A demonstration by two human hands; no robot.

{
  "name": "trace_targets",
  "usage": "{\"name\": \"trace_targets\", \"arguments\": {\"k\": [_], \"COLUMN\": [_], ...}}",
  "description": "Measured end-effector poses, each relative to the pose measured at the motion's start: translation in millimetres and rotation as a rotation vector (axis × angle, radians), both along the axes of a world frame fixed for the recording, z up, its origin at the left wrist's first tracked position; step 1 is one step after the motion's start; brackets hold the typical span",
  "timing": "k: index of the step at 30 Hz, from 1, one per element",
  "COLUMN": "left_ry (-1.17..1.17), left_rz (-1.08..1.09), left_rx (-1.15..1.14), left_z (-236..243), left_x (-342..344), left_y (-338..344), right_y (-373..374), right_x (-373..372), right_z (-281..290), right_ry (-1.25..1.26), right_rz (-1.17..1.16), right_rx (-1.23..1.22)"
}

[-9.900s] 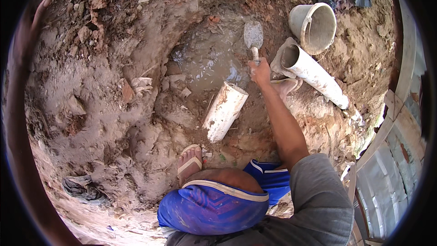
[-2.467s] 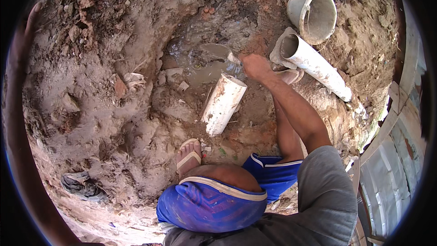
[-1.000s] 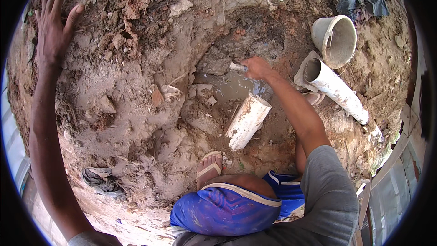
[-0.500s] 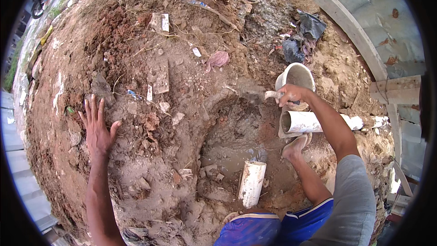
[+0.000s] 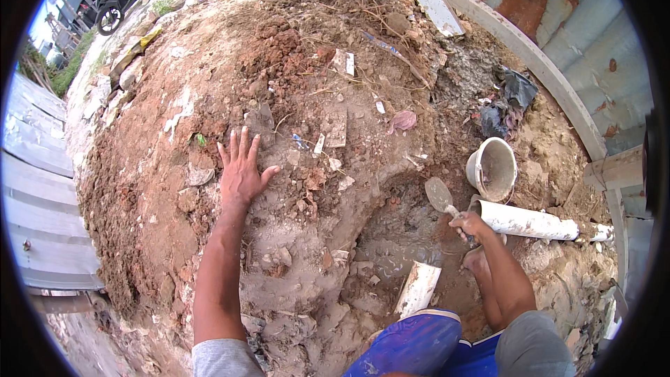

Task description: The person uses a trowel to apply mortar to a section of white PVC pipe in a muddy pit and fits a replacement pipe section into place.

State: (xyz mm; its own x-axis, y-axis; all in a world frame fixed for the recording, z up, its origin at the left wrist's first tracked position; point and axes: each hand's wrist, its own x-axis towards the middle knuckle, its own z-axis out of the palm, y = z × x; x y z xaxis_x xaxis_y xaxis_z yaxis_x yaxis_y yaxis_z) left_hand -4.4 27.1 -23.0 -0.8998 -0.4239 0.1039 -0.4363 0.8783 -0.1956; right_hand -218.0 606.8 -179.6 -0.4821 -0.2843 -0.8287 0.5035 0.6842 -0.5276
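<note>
Trowel [image 5: 439, 195] in right hand [image 5: 470, 225]; bucket [image 5: 475, 171] nearby

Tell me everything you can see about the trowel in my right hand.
The trowel has a broad, rounded blade, grey and smeared with what looks like mud, and a pale, dirty handle partly covered by the right hand gripping it. The blade looks like metal; the handle's material is hard to tell. It points away from the person and slightly left, beside the muddy hollow and left of the bucket. Whether the blade touches the ground is unclear.
</note>
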Motion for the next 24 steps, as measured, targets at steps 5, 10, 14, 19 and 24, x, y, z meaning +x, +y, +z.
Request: {"name": "trace_targets", "arguments": {"k": [5,10,14,19,24], "left_ry": [0.105,0.278,0.446,0.262,0.178], "left_rz": [-0.05,-0.186,-0.197,-0.135,-0.08], "left_rx": [-0.006,0.003,0.109,0.109,0.001], "left_z": [-11.6,-20.9,-20.9,9.5,7.5], "left_x": [1.1,25.0,36.7,97.6,159.0], "left_y": [-3.6,-28.0,-5.7,38.5,21.2], "right_y": [29.2,30.0,74.8,109.9,124.8], "right_x": [130.6,182.3,196.9,228.7,242.0], "right_z": [19.6,83.8,131.3,175.9,178.5], "right_ry": [-0.026,0.043,0.109,0.229,0.18], "right_rz": [-0.223,-0.314,-0.098,0.083,-0.057], "right_rx": [0.064,0.13,0.152,0.28,0.266]}}
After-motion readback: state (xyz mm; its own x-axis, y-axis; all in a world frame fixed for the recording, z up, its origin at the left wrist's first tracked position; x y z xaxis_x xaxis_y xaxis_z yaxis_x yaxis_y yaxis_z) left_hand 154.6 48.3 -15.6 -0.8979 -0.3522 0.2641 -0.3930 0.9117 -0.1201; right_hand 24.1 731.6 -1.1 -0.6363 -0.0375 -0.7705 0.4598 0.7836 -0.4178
